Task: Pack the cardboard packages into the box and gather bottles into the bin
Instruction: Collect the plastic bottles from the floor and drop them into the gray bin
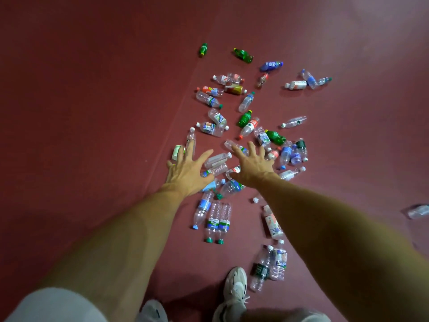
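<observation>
Both arms reach forward over the bottles point(217, 159), which lie on their sides across the dark red floor point(92, 112). The left hand point(189, 169) and the right hand point(251, 163) each show a wide grip, fingers splayed, holding nothing (whether the fingertips touch the plastic beneath them cannot be told from above). No bin, box or cardboard package is in view.

The risk, as I judge it, comes from the shapes. These are light, round, empty cylinders on a smooth floor, so a sweeping grab would likely send some rolling off. Scooping several at once invites drops, since the thin walls are slick and give under pressure. Two bottles lie just beside the white shoe point(236, 284), and a careless step could crush them or turn a foot. The loose white cap point(255, 200) and the stray bottle point(417, 211) far off to the right are easy to miss.

Most are clear, ribbed plastic with glossy film labels and screw caps in green, blue, white or red. A few green bottles point(243, 54) are tinted through. One white printed bottle point(273, 223) looks opaque.
</observation>
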`<state>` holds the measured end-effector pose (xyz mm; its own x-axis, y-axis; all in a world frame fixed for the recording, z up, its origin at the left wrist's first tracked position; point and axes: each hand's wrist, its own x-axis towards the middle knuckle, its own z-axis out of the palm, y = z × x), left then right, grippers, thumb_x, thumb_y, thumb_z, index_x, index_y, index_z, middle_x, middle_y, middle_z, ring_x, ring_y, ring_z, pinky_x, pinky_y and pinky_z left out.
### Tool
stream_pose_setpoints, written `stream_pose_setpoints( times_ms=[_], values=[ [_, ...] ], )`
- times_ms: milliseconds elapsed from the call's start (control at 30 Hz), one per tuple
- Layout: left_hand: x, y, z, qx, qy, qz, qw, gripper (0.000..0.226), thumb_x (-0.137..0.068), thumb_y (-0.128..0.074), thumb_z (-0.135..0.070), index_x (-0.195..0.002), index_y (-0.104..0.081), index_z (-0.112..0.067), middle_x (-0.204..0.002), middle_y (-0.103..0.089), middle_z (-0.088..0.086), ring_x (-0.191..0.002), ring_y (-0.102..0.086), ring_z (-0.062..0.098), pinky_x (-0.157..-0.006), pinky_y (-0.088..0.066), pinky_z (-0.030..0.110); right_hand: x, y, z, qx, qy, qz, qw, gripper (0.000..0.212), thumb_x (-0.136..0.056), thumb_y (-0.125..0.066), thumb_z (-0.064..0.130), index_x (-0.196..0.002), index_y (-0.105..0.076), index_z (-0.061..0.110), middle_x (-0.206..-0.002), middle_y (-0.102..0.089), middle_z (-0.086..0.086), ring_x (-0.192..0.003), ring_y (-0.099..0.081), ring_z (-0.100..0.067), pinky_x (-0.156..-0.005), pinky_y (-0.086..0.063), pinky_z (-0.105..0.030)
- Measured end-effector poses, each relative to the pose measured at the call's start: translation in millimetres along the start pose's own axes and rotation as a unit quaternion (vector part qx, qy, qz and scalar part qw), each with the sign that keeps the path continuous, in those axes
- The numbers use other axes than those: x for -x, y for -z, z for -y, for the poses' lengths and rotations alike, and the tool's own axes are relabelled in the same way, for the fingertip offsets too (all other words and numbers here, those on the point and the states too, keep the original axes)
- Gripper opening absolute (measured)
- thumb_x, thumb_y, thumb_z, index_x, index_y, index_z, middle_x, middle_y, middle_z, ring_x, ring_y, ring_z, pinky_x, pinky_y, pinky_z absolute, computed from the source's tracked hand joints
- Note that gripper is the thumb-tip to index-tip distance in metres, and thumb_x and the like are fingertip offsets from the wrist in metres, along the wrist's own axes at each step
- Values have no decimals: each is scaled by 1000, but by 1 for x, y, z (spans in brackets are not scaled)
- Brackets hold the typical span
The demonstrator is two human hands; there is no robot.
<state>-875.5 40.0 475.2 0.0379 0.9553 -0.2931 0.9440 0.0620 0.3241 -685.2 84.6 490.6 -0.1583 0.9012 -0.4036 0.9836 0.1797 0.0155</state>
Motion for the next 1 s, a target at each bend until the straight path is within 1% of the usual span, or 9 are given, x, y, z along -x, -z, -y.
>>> stream_pose_setpoints(
  times_ms=[133,233,367,533,633,733,900,1000],
  values=[
    [-31,-91,41,-22,3,10,1000,76,-88,-54,-61,-153,-15,-52,-166,13,2,-152,2,32,-112,-19,65,-45,-95,6,-17,4,2,1000,86,-90,-59,60,-156,-8,43,-164,0,-9,-145,-11,-43,-104,-38,-63],
    [-54,-169,72,-14,6,21,1000,77,-88,-56,-59,-152,-15,-52,-166,14,1,-152,5,32,-114,-18,68,-75,-179,8,-39,7,-3,999,86,-89,-61,58,-156,-11,41,-164,0,-9,-146,-11,-43,-104,-38,-63],
    [-78,-279,109,-13,6,36,999,79,-87,-59,-57,-152,-15,-52,-165,15,2,-152,3,33,-115,-18,67,-107,-298,6,-39,3,7,999,87,-85,-61,66,-154,-12,43,-163,-2,-7,-146,-10,-42,-101,-37,-67],
    [-95,-393,144,-5,14,64,998,84,-86,-61,-58,-153,-12,-51,-165,16,2,-152,-1,34,-116,-19,65,-139,-411,5,-46,-4,22,999,90,-86,-63,63,-154,-7,46,-165,2,-6,-147,-7,-41,-104,-34,-67],
    [-99,-438,155,1,12,69,998,84,-85,-61,-57,-153,-12,-51,-166,11,3,-152,-5,33,-116,-20,61,-149,-454,6,-48,-5,33,998,91,-86,-62,65,-155,-6,46,-165,2,-6,-147,-7,-40,-105,-34,-68],
    [-98,-465,164,28,6,60,998,81,-87,-60,-53,-154,-15,-49,-167,6,1,-151,-12,31,-117,-24,55,-158,-482,5,-31,4,39,999,91,-85,-58,70,-156,-7,44,-165,4,-3,-148,-6,-38,-105,-34,-67],
    [-91,-493,174,32,2,63,997,85,-86,-62,-53,-154,-11,-50,-167,6,-2,-151,-12,28,-117,-26,50,-170,-498,9,-30,39,34,998,93,-83,-57,72,-156,-8,43,-165,6,-2,-149,-1,-38,-106,-31,-68],
    [-95,-502,175,36,5,66,997,86,-85,-63,-54,-153,-11,-51,-167,7,-3,-151,-13,28,-117,-27,48,-174,-507,6,-32,40,43,998,96,-81,-58,76,-156,-6,44,-166,8,-1,-150,2,-38,-106,-31,-69]
  ],
)
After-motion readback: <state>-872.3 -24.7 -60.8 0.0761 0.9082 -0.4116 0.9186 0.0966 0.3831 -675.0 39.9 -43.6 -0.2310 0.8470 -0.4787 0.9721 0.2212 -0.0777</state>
